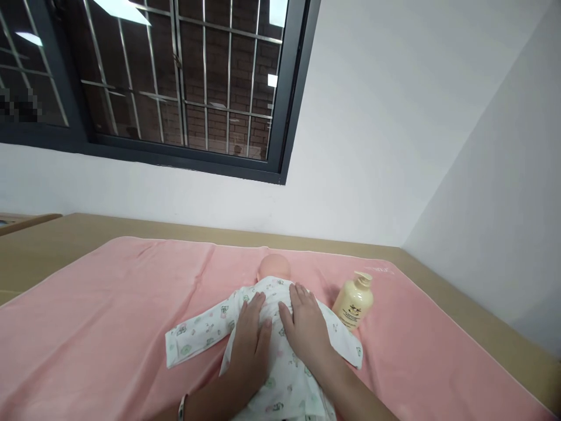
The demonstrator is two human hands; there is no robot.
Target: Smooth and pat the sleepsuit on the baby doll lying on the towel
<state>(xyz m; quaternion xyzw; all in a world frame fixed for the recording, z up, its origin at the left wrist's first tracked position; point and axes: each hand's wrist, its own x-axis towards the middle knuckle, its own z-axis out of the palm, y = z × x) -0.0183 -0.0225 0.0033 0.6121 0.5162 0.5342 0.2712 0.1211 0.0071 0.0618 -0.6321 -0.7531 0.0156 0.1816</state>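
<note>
A baby doll [274, 268] lies on a pink towel [96, 316], its bare head pointing toward the wall. It wears a white printed romper [201, 330] with both sleeves spread out sideways. My left hand [249, 339] lies flat and open on the doll's chest, fingers stretched toward the head. Beside it, my right hand [304, 324] also rests flat and open on the romper, the thumbs almost touching. A thin band shows on my left wrist. Neither hand holds anything.
A cream pump bottle [354, 301] lies tilted on the towel just right of the doll. The towel covers a tan table [65, 234] set against a white wall. A barred dark window [175, 76] is above, and another wall closes the right side.
</note>
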